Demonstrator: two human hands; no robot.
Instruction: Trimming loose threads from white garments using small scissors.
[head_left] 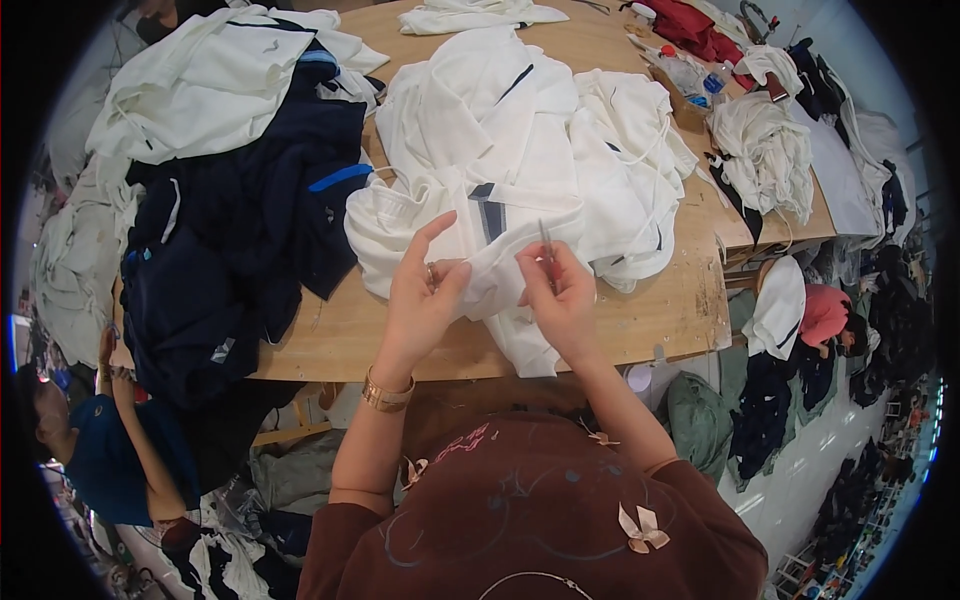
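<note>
white garment [500, 170] under both hands; left hand [425, 290] pinching fabric; right hand [560, 290] gripping snips [546, 240]

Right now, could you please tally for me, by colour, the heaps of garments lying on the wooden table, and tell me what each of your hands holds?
White heaps: 4
Navy heaps: 1
Red heaps: 1
Total: 6

The left hand pinches the white garment; the right hand holds small thread snips on the wooden table.
</note>
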